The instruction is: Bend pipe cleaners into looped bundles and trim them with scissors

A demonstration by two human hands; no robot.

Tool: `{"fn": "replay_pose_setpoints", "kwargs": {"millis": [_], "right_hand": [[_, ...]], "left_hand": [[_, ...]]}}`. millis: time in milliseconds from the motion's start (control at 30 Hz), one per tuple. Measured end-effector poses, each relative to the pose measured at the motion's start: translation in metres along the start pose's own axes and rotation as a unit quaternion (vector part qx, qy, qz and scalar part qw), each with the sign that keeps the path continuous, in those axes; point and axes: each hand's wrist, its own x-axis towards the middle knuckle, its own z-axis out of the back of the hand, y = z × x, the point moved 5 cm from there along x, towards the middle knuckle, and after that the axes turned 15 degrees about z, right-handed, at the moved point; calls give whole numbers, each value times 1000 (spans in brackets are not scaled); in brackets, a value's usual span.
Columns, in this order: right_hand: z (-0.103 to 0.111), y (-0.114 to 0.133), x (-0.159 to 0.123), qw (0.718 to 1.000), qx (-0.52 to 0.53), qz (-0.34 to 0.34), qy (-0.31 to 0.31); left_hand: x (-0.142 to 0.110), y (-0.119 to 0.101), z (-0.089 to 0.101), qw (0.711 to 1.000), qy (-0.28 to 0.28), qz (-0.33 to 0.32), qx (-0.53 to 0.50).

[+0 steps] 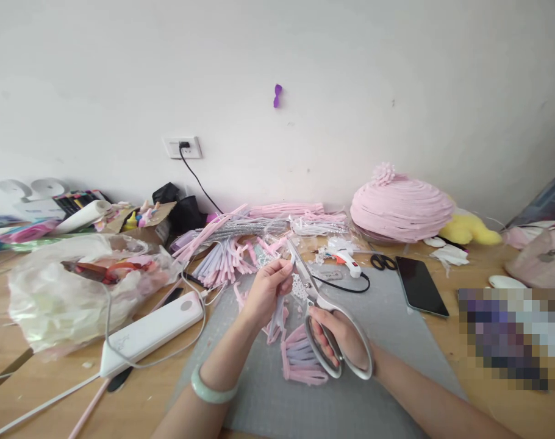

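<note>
Silver metal scissors point(310, 288) gleam at mid-frame, and the right hand point(339, 335) has them: fingers curled through the wide handles, closed around them. Just to the left, the left hand point(267, 291) pinches a pale lilac pipe cleaner point(279, 314), fingertips pressed together, its upper end right by the blades; whether they touch, I can't tell. Below, on the grey mat point(259, 399), lies a pink-and-lilac pipe-cleaner piece point(300, 356).

Over to the containers! On the left of the frame, a crumpled translucent plastic bag point(44, 296) sprawls across the wooden counter point(144, 402), an orange-handled tool point(122, 268) lying in its upper folds; the rest of its load is blurred by the plastic. Behind it, upper left, an open cardboard box point(153, 235) holds small colourful pieces point(144, 213), one bright yellow. Just left of that, dark markers point(78, 200) stand bunched together, their holder hard to make out. And at the right edge, a pinkish bag point(538, 262) slumps, contents hidden.
</note>
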Motion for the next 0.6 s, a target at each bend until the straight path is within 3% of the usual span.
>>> {"fn": "replay_pose_setpoints", "kwargs": {"millis": [200, 300, 367, 467, 533, 600], "right_hand": [[7, 19, 0, 999, 18, 37, 14], [34, 40, 0, 991, -114, 51, -55], [54, 53, -2, 952, -282, 69, -96], [75, 56, -10, 851, -505, 56, -131], [78, 46, -17, 810, -573, 41, -119], [74, 36, -21, 793, -599, 47, -101]], "left_hand": [[4, -1, 7, 999, -14, -9, -32], [6, -3, 15, 995, -42, -25, -86], [6, -4, 19, 990, -70, -35, -118], [4, -5, 22, 983, -111, -49, -135], [2, -5, 20, 983, -117, -56, -127], [0, -4, 14, 987, -113, -61, -102]]}}
